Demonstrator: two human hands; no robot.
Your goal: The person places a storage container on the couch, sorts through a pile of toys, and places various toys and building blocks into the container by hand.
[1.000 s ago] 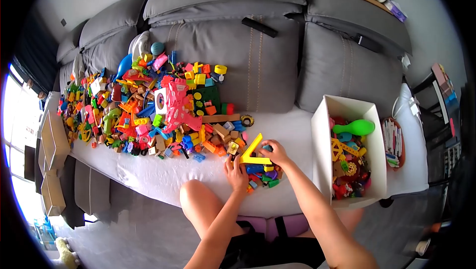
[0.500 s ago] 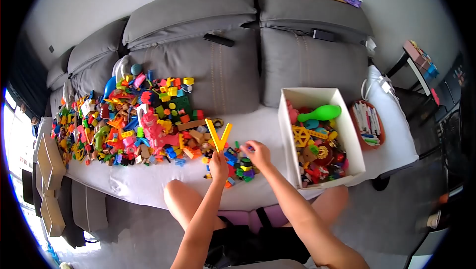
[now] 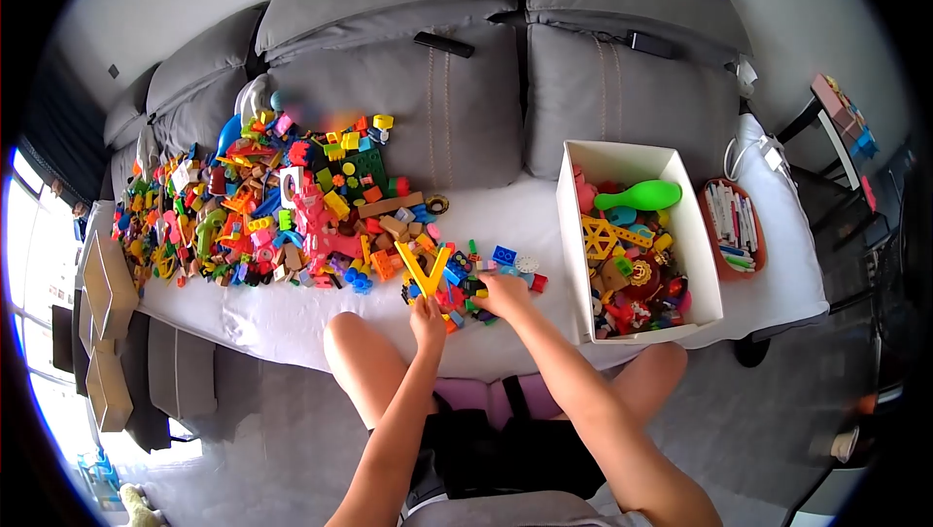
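My left hand point(image 3: 427, 324) is closed around the lower end of a yellow V-shaped toy piece point(image 3: 434, 281), which points up and away from me. Just to its right, my right hand point(image 3: 502, 296) reaches into a small pile of toy bricks point(image 3: 454, 296) on the white sofa seat. Its fingers are bent together at the pile's right side, and whatever they pinch is hidden. A blue brick point(image 3: 503, 255), a pale round piece point(image 3: 526, 263) and a red brick point(image 3: 537, 283) lie just beyond that hand.
A large heap of mixed toys point(image 3: 258, 211) covers the seat at left. On the right stands a white box point(image 3: 708, 284) of toys, including a green maraca-like toy point(image 3: 639, 196). Beside it sits an orange basket point(image 3: 758, 263) of pens. Grey cushions point(image 3: 418, 109) line the back.
My right hand has lowered into the small pile, and bricks now lie spread beyond it. The yellow V piece stays in my left hand, now lower over the pile. The view has shifted slightly.
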